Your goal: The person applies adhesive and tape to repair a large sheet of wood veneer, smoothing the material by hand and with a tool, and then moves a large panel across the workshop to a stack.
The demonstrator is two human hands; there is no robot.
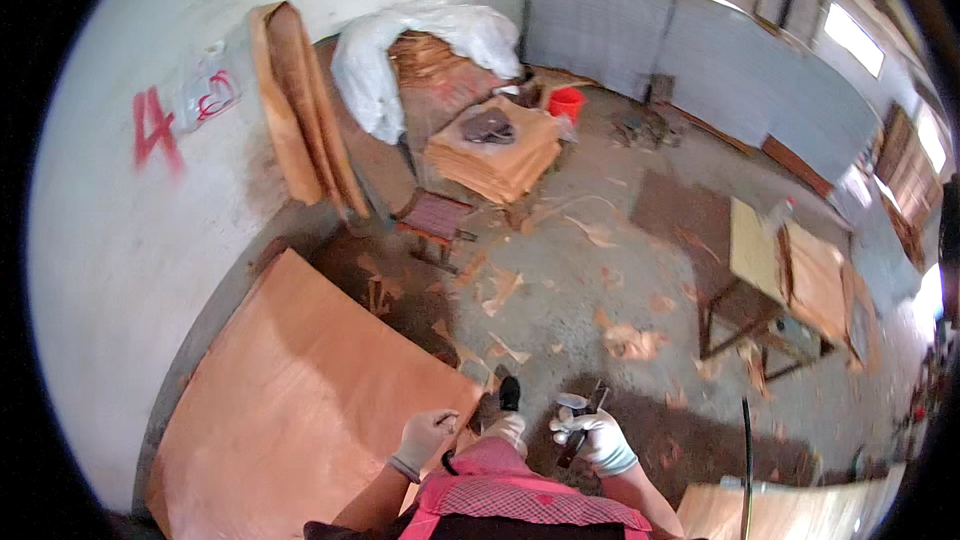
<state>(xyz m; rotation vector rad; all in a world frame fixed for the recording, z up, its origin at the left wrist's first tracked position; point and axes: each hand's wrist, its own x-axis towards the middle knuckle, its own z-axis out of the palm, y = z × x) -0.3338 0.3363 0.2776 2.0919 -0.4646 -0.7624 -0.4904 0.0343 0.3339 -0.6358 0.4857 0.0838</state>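
Observation:
My left hand (425, 438), in a white glove, is closed above the right edge of a large reddish-brown wood veneer sheet (310, 370). Whatever its curled fingers may pinch is too small to make out. My right hand (600, 443), gloved too, is wrapped round a dark-handled tool with a thin metal blade (572, 448), the blade pointing up and away from me. A small pale round piece (572, 401) shows by its fingertips. Between my hands, a pink checked apron (530, 500) covers my front.
Veneer scraps (632, 342) litter the concrete floor. Farther off stand a small stool (435, 215), a veneer stack (500, 155) and a red bucket (566, 103). To the right is a table (755, 260) with more sheets. A pale board (790, 512) lies at lower right.

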